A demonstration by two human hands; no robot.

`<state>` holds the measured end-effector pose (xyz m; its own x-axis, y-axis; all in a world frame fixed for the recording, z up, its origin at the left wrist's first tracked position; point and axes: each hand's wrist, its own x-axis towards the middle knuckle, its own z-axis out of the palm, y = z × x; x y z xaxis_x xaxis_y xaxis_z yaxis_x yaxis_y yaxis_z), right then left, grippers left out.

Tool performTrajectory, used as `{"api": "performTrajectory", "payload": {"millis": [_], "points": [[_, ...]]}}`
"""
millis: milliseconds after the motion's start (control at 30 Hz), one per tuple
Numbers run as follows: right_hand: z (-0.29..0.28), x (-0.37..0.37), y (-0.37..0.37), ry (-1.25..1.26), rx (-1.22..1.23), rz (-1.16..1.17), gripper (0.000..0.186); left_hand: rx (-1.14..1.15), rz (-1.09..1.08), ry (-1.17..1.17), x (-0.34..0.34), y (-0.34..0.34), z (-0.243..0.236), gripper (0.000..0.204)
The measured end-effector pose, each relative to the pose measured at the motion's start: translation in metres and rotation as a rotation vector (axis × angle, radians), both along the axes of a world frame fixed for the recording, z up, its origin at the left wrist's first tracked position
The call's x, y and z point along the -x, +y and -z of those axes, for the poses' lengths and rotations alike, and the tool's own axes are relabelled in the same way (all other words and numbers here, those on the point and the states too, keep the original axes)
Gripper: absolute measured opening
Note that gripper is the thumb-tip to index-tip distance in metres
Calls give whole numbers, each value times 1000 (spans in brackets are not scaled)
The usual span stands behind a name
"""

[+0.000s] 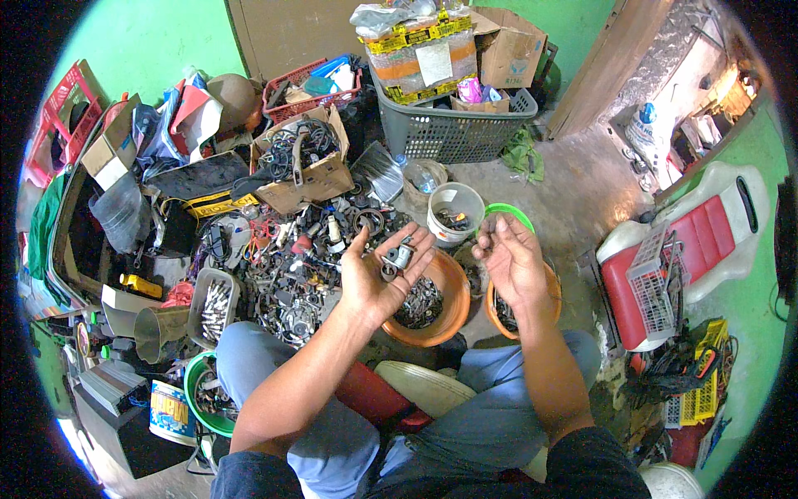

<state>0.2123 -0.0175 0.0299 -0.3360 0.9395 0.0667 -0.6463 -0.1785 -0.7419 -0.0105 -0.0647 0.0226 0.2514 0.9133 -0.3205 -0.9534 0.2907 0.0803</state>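
Note:
My left hand (366, 279) is palm up in the middle, cradling small metal parts (399, 256) on its slightly bent fingers. One part is greyish and rounded; a ring-like one lies beside it. My right hand (519, 259) is raised to the right, its fingers curled in and the tips close to the thumb. Anything pinched there is too small to make out. Below my left fingers stands an orange-brown basin (460, 303) with many small dark metal pieces (421, 304). A second orange basin (549, 309) is partly hidden under my right hand and forearm.
A large heap of mixed metal and plastic parts (291, 291) spreads to the left. A white bucket (455, 198) stands ahead, beside a green-rimmed container (509, 209). A grey tub (206, 333) holds white pieces. A grey crate (449, 137) stands behind; a red-and-white seat (698, 241) is at right.

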Motion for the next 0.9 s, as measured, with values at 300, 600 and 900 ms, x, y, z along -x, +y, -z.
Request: {"api": "performTrajectory", "payload": {"millis": [300,600,900], "points": [[-17,-19,8,-83,-60,145,18,8,4,20,-1,2,-4,68],[-23,-27,8,-13,-56,253,9,25,44,63,-13,13,5,51],[30,-13,49,-382,118,402,13,39,74,245,-17,26,17,39]]}}
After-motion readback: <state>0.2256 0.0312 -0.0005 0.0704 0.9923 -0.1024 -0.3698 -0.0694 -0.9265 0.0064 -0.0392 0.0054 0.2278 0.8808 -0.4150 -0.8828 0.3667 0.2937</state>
